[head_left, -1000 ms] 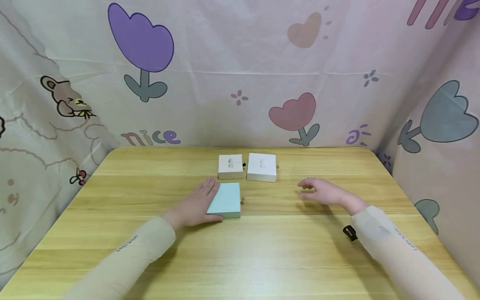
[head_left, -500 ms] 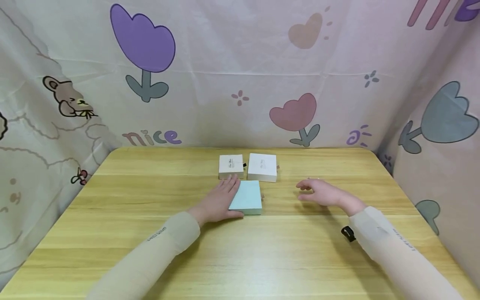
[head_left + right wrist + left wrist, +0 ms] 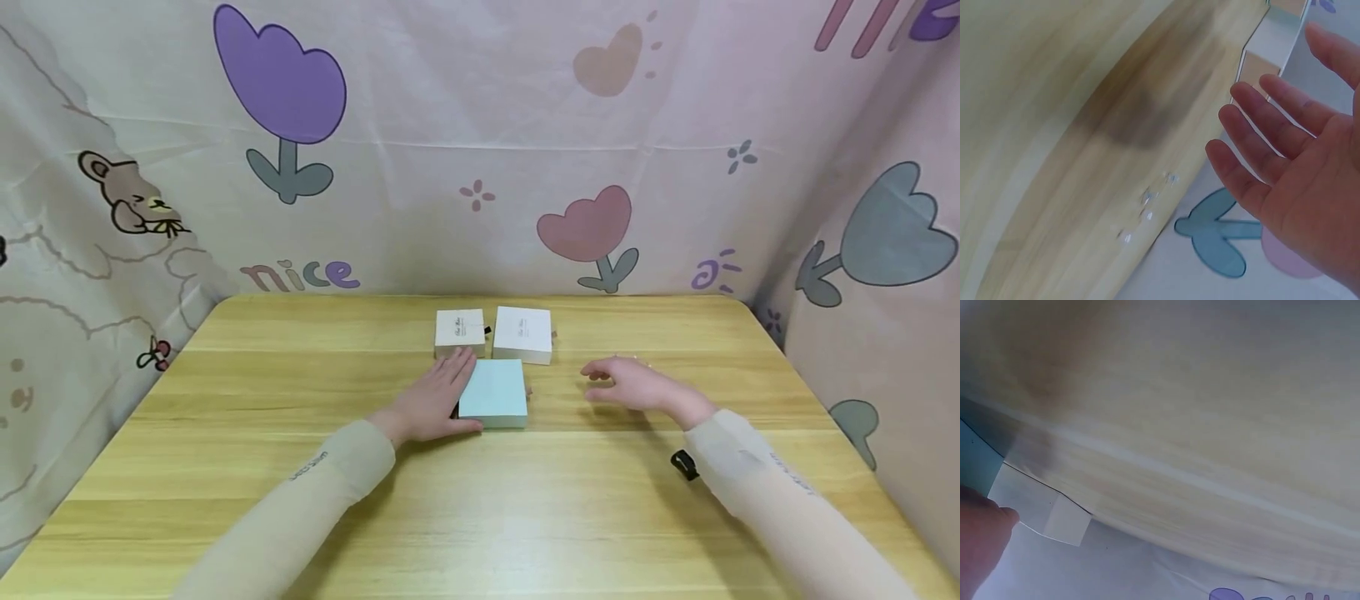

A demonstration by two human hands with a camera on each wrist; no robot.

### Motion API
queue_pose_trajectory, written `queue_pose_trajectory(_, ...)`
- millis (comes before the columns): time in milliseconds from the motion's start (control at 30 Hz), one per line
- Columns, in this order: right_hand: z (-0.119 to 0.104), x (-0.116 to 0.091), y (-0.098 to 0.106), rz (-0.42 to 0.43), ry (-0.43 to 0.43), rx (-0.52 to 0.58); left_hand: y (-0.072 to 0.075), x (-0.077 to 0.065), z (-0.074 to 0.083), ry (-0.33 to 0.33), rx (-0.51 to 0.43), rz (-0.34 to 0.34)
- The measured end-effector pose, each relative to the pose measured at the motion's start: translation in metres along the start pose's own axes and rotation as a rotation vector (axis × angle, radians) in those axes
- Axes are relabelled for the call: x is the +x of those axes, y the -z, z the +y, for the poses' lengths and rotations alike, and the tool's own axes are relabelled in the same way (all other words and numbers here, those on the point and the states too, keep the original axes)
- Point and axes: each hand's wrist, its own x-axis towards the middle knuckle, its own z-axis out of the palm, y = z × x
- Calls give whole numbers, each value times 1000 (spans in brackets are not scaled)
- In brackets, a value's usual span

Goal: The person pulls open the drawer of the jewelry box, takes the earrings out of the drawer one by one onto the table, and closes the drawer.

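A light blue box (image 3: 493, 390) with a small tab on its right side lies on the wooden table. My left hand (image 3: 431, 400) rests along its left edge, fingers straight, with the thumb by the front side. Just behind stand a small white box (image 3: 460, 328) with a black tab and a larger white box (image 3: 522, 333) with a pinkish tab. My left fingertips reach to the front of the small one. To the right, my right hand (image 3: 633, 385) hovers over the table with relaxed, bent fingers. Its palm holds nothing in the right wrist view.
Several tiny clear, shiny pieces (image 3: 1146, 199) lie on the table near its back edge, beyond my right hand. A black strap piece (image 3: 685, 465) shows under the right sleeve (image 3: 738, 454). A printed cloth (image 3: 420, 150) hangs behind the table (image 3: 480, 517) and along both sides.
The light blue box has slid right along the table with my left hand, until it lies in front of the two white boxes. My right hand has drifted slightly left.
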Motion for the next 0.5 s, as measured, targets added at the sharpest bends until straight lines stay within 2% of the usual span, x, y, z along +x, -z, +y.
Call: queue_pose_trajectory(500,-44,34,-26,63,-5,4,-2,5,0,-8,3,3)
